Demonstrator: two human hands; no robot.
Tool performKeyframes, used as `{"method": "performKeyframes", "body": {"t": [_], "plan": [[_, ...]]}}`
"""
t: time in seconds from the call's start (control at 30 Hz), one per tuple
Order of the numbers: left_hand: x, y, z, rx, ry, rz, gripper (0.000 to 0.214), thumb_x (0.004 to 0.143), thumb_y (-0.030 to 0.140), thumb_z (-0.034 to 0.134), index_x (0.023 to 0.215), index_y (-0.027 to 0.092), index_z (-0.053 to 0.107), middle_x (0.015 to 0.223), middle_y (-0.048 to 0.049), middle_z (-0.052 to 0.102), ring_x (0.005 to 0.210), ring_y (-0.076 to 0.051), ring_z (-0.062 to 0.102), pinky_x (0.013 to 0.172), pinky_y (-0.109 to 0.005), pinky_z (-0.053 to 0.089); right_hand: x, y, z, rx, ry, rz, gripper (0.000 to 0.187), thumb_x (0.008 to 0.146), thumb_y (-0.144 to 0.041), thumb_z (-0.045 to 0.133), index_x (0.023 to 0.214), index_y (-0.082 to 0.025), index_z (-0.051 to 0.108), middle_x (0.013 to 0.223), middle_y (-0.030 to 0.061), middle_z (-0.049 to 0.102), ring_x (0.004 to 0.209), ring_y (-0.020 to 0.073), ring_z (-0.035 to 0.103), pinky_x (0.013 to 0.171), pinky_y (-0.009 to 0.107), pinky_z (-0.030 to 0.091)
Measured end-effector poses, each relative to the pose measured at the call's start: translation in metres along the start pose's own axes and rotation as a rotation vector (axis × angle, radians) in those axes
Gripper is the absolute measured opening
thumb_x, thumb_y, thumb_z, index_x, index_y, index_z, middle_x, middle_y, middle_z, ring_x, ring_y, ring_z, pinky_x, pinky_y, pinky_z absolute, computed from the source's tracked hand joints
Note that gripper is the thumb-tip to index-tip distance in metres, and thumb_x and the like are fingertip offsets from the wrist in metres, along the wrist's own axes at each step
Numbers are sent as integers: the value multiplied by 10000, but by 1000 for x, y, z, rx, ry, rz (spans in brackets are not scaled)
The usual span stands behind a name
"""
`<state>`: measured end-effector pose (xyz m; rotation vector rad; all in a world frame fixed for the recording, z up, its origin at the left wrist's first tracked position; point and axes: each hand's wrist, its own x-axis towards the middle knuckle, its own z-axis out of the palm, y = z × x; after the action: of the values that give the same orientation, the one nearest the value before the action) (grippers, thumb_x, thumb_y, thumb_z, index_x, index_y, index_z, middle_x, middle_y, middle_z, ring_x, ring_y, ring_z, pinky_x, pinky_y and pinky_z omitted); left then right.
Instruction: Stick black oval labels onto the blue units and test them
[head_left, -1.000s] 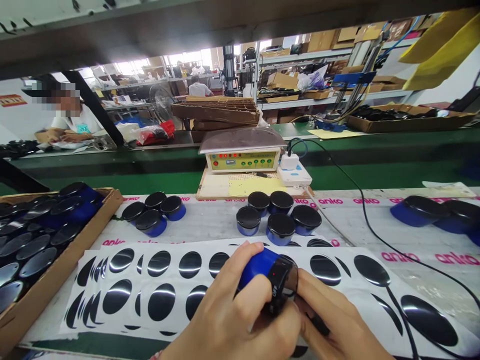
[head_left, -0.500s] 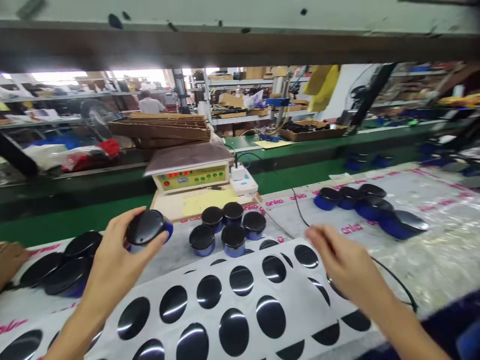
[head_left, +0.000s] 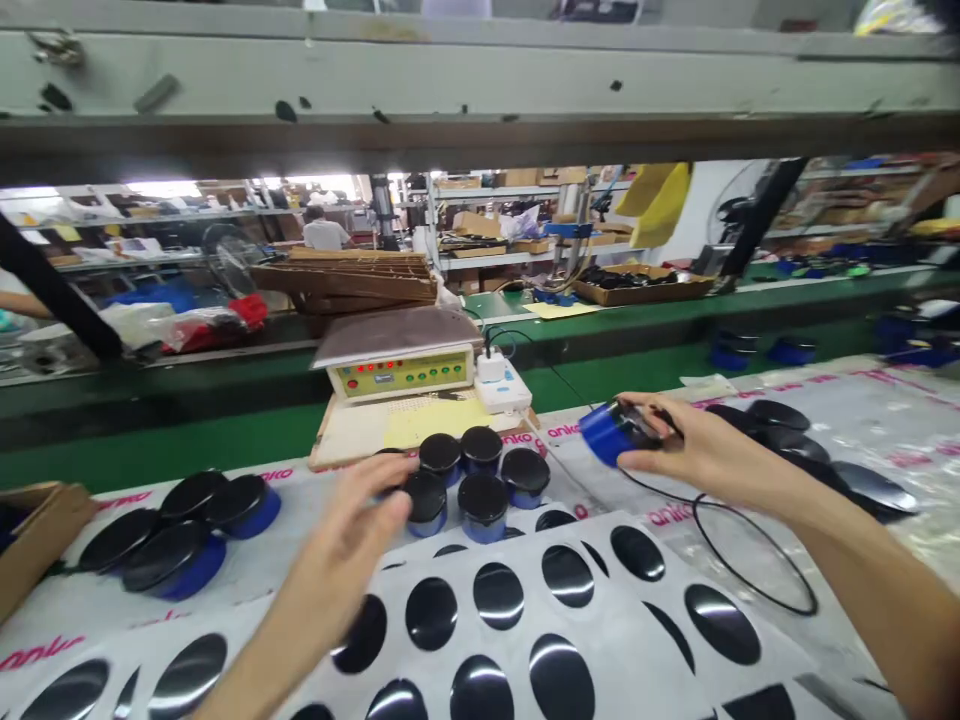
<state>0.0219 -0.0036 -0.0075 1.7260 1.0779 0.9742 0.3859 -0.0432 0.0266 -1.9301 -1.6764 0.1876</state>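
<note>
factory bench sheet (head_left: 615, 630) with black decals (head_left: 499, 595), right fingers (head_left: 645, 402) around blue cup (head_left: 604, 435), left fingers (head_left: 360, 490) spread

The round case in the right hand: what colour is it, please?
The case is blue with a black top, in the head view.

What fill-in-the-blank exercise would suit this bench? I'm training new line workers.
The right hand holds a round piece with a black top and a ____ body, while the left hand is open beside matching pieces.
The word printed in pink on the bench covering is ____.
The white backing sheet carries glossy black ____ shapes.
The lamps lit on the control box are ____.

Missing words: blue; anko; oval; red.
</note>
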Motion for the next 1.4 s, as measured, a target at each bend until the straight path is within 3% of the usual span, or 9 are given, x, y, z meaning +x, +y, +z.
{"method": "performKeyframes", "body": {"t": [0.07, 0.2, 0.33, 0.47, 0.6, 0.7, 0.87, 1.23, 1.4], "plan": [[-22, 32, 19, -92, -99, 20, 440, 821, 462, 645, 1242, 340, 610, 1461, -61, 391, 1245, -313, 497, 1020, -440, 443, -23, -55, 8, 288, -249, -138, 491, 736, -548, 725, 1053, -231, 528, 731, -45, 519, 647, 156, 549, 543, 237, 442], [-43, 55, 27, -156, -168, -8, 817, 581, 325, 877, 1325, 339, 541, 1329, -90, 543, 1171, -357, 544, 976, -445, 467, -53, -130, 25, 289, -439, -412, 376, 838, -579, 626, 839, -240, 464, 720, -45, 533, 562, 132, 485, 475, 241, 395], [-53, 41, 1, -568, -120, -226, 572, 714, 390, 789, 1230, 313, 553, 1083, -70, 681, 949, -287, 673, 857, -409, 523, -65, -138, 42, 238, -359, -585, 331, 1042, -378, 246, 831, -247, 465, 784, -16, 563, 653, 142, 563, 562, 258, 457], [-64, 30, -2, -1021, -46, -347, 516, 682, 383, 802, 1131, 270, 575, 1016, -66, 710, 952, -268, 683, 847, -391, 527, -77, -133, 55, 186, -152, -683, 294, 1054, -337, 286, 928, -256, 538, 907, 3, 619, 769, 143, 616, 593, 227, 470], [-68, 27, 14, -1083, -6, -419, 523, 726, 442, 773, 1174, 234, 599, 1005, -68, 707, 963, -231, 668, 806, -303, 517, -82, -143, 58, 192, -58, -766, 391, 1058, -350, 318, 722, -214, 467, 600, -45, 474, 461, 106, 435, 445, 254, 347], [-70, 26, 20, -1067, 3, -465, 599, 737, 564, 734, 1215, 232, 593, 1037, -73, 697, 987, -227, 646, 828, -301, 505, -83, -149, 56, 183, -42, -772, 371, 1063, -330, 302, 778, -201, 501, 679, -24, 510, 552, 107, 489, 527, 237, 383], [-72, 27, 21, -909, 21, -468, 684, 684, 652, 728, 1224, 258, 581, 1058, -58, 684, 1049, -246, 616, 897, -315, 469, -85, -146, 58, 136, 19, -803, 271, 1044, -250, 381, 804, -192, 495, 699, -17, 487, 590, 121, 463, 557, 249, 352], [-77, 24, 24, -219, 46, -189, 766, 731, 716, 622, 1323, 267, 438, 1135, -47, 632, 1039, -236, 592, 922, -307, 443, -90, -139, 63, 14, 110, -856, 277, 982, -97, 406, 723, -198, 414, 625, -28, 406, 481, 118, 330, 454, 293, 210], [-72, 21, 17, 382, 28, 276, 696, 836, 544, 627, 1419, 290, 343, 1257, -98, 471, 1132, -244, 552, 947, -345, 502, -93, -126, 79, 243, -307, -636, 234, 992, -95, 318, 821, -211, 427, 726, -29, 503, 575, 106, 488, 512, 230, 371]]}}
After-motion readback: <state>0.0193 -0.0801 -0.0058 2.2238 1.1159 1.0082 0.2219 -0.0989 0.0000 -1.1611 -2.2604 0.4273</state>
